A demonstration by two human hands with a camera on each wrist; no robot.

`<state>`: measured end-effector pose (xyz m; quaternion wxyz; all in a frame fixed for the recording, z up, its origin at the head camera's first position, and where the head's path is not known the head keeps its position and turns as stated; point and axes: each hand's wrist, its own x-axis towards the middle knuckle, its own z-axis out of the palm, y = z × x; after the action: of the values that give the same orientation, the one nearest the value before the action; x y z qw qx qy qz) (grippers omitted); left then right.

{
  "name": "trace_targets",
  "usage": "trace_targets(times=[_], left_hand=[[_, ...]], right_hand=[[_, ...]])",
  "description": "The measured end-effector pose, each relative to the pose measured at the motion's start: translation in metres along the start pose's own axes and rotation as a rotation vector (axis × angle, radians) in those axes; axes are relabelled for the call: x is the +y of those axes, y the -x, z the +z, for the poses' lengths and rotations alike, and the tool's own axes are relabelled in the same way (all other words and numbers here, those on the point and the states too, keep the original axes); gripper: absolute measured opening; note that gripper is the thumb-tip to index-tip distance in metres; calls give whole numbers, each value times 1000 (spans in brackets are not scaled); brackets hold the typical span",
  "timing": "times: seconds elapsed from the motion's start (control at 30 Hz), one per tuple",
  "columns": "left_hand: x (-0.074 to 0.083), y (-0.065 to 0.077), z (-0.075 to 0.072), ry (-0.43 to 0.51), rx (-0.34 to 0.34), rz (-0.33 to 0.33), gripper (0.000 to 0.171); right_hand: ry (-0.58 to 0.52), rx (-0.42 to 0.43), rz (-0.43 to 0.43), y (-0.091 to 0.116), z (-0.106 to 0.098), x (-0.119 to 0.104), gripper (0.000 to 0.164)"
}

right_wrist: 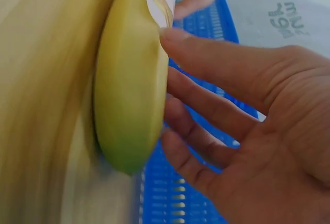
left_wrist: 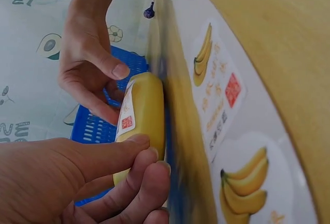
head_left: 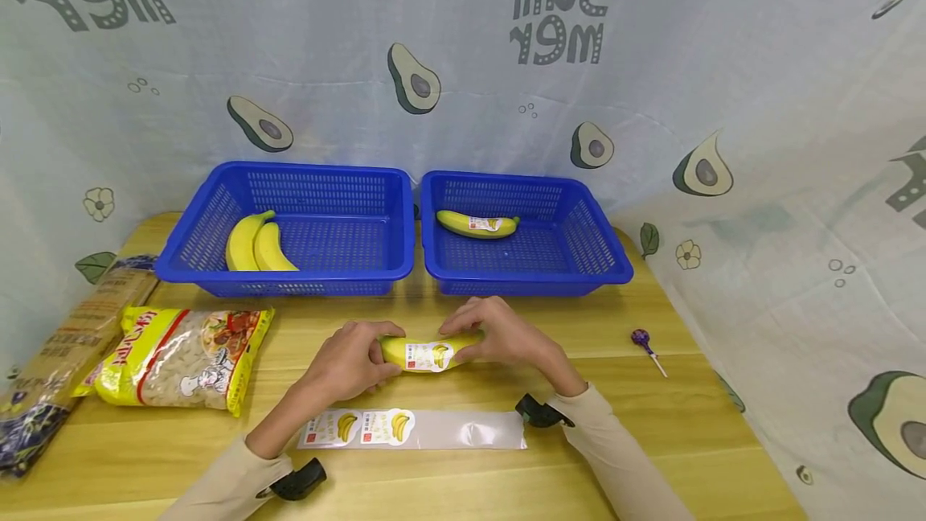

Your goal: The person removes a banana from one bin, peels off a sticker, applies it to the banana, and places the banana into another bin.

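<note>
Head view, held banana: I observe the held banana (head_left: 396, 352) lying crosswise between the two hands, its label (head_left: 428, 356) facing the person.
Head view, left hand: the left hand (head_left: 350, 360) grips the held banana's left end, thumb on the near side.
Head view, right hand: the right hand (head_left: 502, 334) grips its right end, fingers on the far side.
Head view, sticker strip: nearer the person than the held banana, the sticker strip (head_left: 463, 430) lies on the table (head_left: 405, 489), two stickers (head_left: 387, 428) at its left end.
Head view, left basket: beyond the held banana and to its left, the left basket (head_left: 289, 276) contains two bananas (head_left: 240, 244).
Head view, right basket: beyond it and to its right, the right basket (head_left: 531, 273) contains one labelled banana (head_left: 452, 223).
Head view, sides: yellow bag (head_left: 181, 356) and long packet (head_left: 79, 352) left of the held banana; lollipop (head_left: 641, 337) well to its right.
Left wrist view, grip: left thumb and curled fingers pinch the held banana's near end.
Right wrist view, grip: right thumb at the label's edge, fingers along the held banana's far side; its green tip (right_wrist: 126, 168) is exposed.
</note>
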<state>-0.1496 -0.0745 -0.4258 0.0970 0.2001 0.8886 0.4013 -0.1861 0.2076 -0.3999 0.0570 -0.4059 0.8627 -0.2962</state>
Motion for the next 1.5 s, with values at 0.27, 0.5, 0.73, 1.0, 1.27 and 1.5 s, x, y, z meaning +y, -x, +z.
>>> trace_targets(times=[0.27,0.5,0.73,1.0,1.27,1.5], left_hand=[[5,5,-9,45,-43,53,50],[15,10,-17,96,-29,103,51],[22,15,-22,117,4,141,51],[31,17,-20,96,52,174,50],[42,19,-16,91,169,256,69],[52,22,-15,300,268,194,59]], right_hand=[[-49,-39,4,9,-17,3,41],[-383,47,107,28,-25,13,37],[-602,187,187,41,-20,18,38],[-759,248,282,46,-18,13,32],[-772,322,283,56,-38,6,33],[-743,382,270,65,-72,7,31]])
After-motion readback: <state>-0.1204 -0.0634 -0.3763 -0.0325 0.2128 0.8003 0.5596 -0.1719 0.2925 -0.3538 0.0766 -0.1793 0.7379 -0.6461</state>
